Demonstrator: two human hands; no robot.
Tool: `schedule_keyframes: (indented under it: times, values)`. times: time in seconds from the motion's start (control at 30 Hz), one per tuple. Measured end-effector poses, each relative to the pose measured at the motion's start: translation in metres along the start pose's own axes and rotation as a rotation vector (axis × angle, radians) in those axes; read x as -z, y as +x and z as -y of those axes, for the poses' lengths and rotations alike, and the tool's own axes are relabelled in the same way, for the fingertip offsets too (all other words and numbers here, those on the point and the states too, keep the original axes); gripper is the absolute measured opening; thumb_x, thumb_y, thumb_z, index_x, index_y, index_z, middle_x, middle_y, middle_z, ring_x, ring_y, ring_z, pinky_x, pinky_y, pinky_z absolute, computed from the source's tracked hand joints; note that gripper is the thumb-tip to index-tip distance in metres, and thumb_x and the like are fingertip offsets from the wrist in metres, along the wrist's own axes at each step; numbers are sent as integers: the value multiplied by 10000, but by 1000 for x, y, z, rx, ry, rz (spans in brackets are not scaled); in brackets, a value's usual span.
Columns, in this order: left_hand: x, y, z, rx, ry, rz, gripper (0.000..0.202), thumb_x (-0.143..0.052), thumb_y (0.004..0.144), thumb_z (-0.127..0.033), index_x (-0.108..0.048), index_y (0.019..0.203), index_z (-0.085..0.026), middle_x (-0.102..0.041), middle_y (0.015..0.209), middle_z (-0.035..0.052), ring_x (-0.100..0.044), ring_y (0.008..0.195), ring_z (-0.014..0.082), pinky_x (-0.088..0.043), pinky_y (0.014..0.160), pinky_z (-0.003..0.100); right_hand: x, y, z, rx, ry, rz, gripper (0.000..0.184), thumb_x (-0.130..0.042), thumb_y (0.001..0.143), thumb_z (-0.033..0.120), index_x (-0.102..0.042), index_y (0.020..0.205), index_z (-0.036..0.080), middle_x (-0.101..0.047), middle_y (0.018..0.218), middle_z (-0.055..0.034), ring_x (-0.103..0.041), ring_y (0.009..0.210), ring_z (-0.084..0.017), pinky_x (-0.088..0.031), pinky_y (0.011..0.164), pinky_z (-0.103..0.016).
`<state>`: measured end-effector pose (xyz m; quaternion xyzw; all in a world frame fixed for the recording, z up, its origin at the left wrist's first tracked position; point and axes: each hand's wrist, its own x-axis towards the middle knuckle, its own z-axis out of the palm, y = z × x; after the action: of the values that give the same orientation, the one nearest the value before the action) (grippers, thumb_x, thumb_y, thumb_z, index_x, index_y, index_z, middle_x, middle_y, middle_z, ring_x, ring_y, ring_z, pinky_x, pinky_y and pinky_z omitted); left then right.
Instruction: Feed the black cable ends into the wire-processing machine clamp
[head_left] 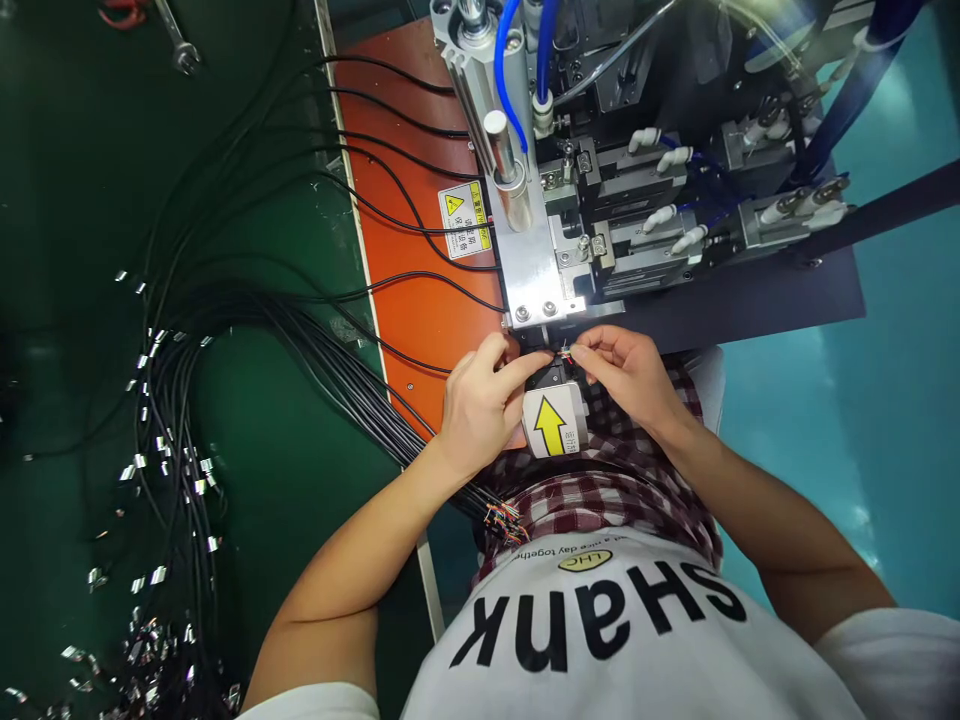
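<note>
My left hand (484, 405) is closed at the front edge of the machine, its extended digit pressing on the end of a black cable at the feed slot; the cable is mostly hidden by the hand. From that end fan out thin coloured wires (565, 353), red, white and green among them. My right hand (630, 378) pinches these wires between thumb and forefinger, from the right side. Just below the fingers is a grey block with a yellow arrow label (551, 422). Above them stands the machine's metal plate (536, 270).
A thick bundle of black cables (352, 385) runs from the green table (285, 450) to my lap, ending in stripped coloured wires (506, 522). Single cables cross the orange plate (416, 320). Shiny connectors (154, 640) lie lower left; a wrench (180, 45) lies upper left. Blue air tubes (510, 80) rise above.
</note>
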<state>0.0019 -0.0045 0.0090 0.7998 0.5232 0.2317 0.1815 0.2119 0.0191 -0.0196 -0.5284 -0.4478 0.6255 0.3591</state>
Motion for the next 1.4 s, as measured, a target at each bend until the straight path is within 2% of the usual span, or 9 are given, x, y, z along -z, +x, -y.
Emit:
schedule_keyframes:
  times: [0.37,0.67,0.77,0.93,1.03,1.2,1.4]
  values:
    - [-1,1,0,-23,37,8,352,-448,976,-166,-732,1171,-235,-564,957,81,-568,847,181,-467,711,293,1,1,-1,40,-64,-15,200,-725,848,370,-668,807,183,-623,694,3,-504,576,-107,-396,549,-268]
    - [2,1,-5,-57,233,41,375,-439,971,-165,-709,1216,-251,-598,992,100,-546,835,202,-411,719,321,1,-1,1,122,-291,-79,150,-688,874,319,-672,814,183,-657,670,7,-597,567,-124,-422,557,-268]
    - [2,1,-4,-48,209,51,372,-431,981,-181,-712,1216,-245,-592,983,102,-546,835,202,-409,719,318,1,-6,7,162,-336,-96,146,-679,889,330,-699,864,187,-685,718,-1,-600,573,-120,-423,554,-266]
    - [1,0,-2,-24,165,58,357,-430,1006,-258,-710,1228,-245,-575,973,104,-544,836,206,-420,730,324,-7,-10,15,323,-440,-194,51,-678,880,238,-713,874,202,-702,841,-5,-556,614,-104,-443,625,-272]
    - [1,0,-2,-17,144,57,360,-422,1008,-252,-713,1220,-238,-567,962,103,-549,839,203,-427,732,320,-13,-9,12,320,-442,-215,50,-671,882,228,-694,851,198,-683,812,-1,-536,601,-102,-442,621,-272]
    - [1,0,-1,-18,138,49,364,-416,1005,-226,-713,1214,-243,-571,964,99,-542,818,195,-432,723,313,-16,-8,4,268,-363,-240,86,-670,891,271,-697,935,203,-681,793,1,-532,589,-105,-430,580,-261]
    - [1,-1,-1,-11,147,59,378,-407,1004,-218,-700,1240,-256,-574,967,98,-552,839,199,-437,733,315,-19,-8,9,366,-436,-260,71,-660,891,244,-656,828,211,-674,812,-7,-541,631,-120,-448,629,-283]
